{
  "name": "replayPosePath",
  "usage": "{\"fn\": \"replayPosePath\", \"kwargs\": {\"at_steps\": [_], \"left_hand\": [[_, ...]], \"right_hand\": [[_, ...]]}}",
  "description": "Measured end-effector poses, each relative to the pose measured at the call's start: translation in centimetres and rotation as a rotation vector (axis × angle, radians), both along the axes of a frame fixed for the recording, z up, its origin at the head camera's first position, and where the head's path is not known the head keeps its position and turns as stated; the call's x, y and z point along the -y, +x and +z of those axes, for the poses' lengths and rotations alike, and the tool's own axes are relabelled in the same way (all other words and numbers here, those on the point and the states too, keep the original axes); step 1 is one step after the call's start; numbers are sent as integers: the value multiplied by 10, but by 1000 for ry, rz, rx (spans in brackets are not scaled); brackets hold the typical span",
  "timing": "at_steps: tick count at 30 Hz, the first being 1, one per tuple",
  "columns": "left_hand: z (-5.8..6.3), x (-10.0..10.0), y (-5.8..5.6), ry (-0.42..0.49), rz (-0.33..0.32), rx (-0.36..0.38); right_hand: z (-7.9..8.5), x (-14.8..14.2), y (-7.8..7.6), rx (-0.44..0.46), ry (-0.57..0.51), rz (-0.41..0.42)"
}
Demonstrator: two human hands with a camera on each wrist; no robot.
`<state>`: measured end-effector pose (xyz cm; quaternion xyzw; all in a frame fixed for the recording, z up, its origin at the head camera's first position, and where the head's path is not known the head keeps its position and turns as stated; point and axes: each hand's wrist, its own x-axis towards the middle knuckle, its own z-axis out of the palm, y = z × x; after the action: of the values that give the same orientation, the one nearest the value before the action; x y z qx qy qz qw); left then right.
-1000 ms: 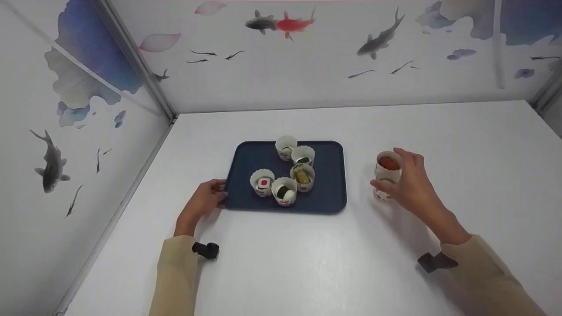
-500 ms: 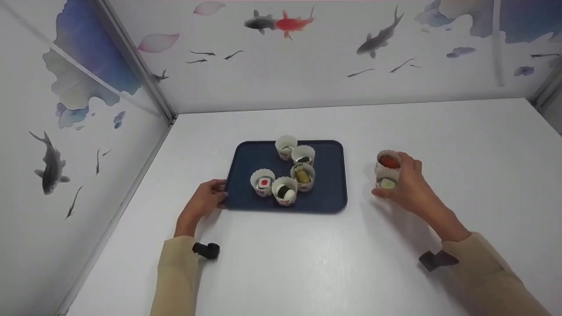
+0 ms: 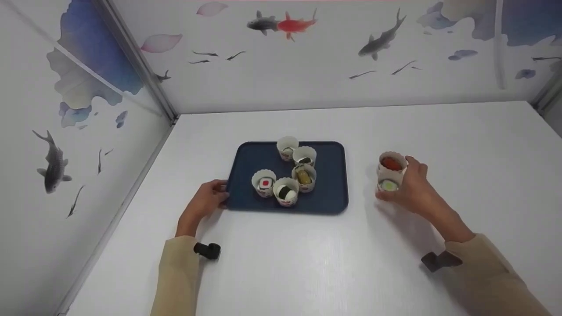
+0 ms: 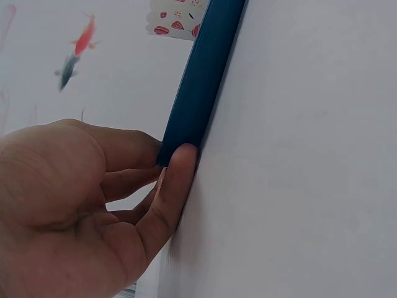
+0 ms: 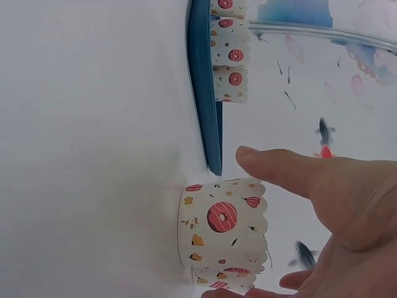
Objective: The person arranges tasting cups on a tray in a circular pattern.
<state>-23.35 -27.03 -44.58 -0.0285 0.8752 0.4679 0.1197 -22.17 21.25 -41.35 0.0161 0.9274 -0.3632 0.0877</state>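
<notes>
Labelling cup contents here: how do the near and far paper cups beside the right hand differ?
The far cup holds orange-red contents; the near cup holds a pale piece with a green centre. In the head view, the near cup partly hides the far cup. The right thumb crosses the near cup's front, not the far cup's. Both are upright, off the tray, with scalloped rims.

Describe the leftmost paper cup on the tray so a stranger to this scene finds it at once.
Start with the dark blue tray on the white table. On it, find the leftmost paper cup, nearest the left hand. Unlike its neighbours, it holds a white piece with a red centre.
</notes>
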Motion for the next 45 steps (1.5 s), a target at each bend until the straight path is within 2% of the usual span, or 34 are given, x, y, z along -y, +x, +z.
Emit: {"fn": "replayPosePath", "kwargs": {"at_steps": [13, 19, 27, 31, 37, 45], "left_hand": [[-1, 0, 0, -22, -6, -5], [0, 0, 1, -22, -6, 1], [1, -1, 0, 7, 4, 30], [2, -1, 1, -8, 16, 34], [2, -2, 1, -10, 20, 40], [2, -1, 2, -17, 16, 29]], "right_hand": [[-1, -9, 2, 83, 136, 11], [-2, -8, 0, 128, 105, 32], [-2, -6, 0, 125, 63, 56], [0, -3, 1, 123, 38, 48], [2, 3, 3, 64, 25, 53], [2, 11, 10, -84, -55, 111]]}}
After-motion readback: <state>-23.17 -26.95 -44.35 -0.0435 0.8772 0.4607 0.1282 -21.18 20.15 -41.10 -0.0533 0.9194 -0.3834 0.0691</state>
